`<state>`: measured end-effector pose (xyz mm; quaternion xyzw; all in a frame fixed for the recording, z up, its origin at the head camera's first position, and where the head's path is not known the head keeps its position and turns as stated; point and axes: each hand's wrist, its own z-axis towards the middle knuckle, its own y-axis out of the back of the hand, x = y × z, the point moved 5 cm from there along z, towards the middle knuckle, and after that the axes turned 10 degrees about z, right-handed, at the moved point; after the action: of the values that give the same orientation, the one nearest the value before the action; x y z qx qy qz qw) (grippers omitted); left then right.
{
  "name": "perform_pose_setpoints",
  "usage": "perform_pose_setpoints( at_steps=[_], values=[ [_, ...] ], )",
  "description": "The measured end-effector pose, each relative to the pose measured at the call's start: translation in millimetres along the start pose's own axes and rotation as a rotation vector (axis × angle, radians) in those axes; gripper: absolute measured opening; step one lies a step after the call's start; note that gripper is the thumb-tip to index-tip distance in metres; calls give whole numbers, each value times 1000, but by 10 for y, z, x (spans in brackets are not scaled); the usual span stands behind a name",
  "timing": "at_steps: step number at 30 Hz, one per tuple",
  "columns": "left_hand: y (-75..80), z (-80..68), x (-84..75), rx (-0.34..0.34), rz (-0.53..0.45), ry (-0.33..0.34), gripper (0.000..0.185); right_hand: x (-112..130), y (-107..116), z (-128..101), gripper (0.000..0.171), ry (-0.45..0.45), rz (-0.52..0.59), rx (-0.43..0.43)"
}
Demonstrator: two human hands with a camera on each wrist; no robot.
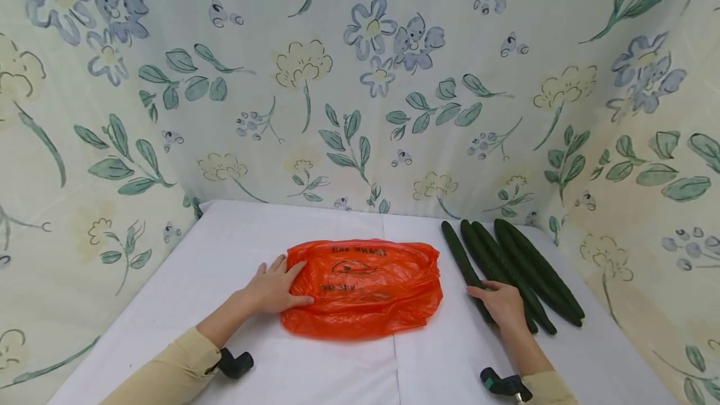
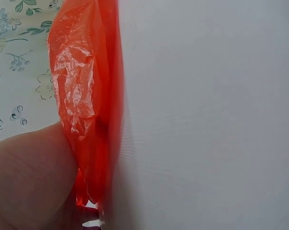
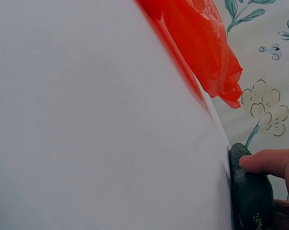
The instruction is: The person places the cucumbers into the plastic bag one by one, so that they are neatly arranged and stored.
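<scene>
A crinkled red plastic bag [image 1: 365,292] with black print lies flat on the white table. My left hand [image 1: 275,286] rests on the bag's left end, its fingers spread and the thumb lying on the plastic. In the left wrist view the thumb side of that hand overlaps the red bag [image 2: 82,81]. To the right lie several long dark green cucumbers. My right hand [image 1: 503,305] grips the leftmost cucumber [image 1: 458,249] near its lower half. The right wrist view has the thumb on top of this cucumber [image 3: 252,196], with fingers at its far side.
The other cucumbers [image 1: 540,267] lie side by side, slanting, just right of the held one. A white cloth [image 1: 236,242] covers the table. Floral fabric [image 1: 360,111] hangs behind and at both sides. A black wrist device [image 1: 236,364] sits at each sleeve.
</scene>
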<state>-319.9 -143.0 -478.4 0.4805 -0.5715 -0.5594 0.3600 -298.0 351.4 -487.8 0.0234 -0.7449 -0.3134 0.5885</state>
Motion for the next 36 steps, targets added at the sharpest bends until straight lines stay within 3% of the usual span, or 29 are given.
perform_pose_setpoints(
  at_steps=[15,27,36],
  values=[
    [5,-9,20,-4,6,15,99,7,-3,19,65,-28,62,-27],
    [0,13,11,-6,7,9,99,54,99,17,68,-41,159,21],
    [5,2,7,0,5,12,99,127,176,18,75,-36,189,120]
  ],
)
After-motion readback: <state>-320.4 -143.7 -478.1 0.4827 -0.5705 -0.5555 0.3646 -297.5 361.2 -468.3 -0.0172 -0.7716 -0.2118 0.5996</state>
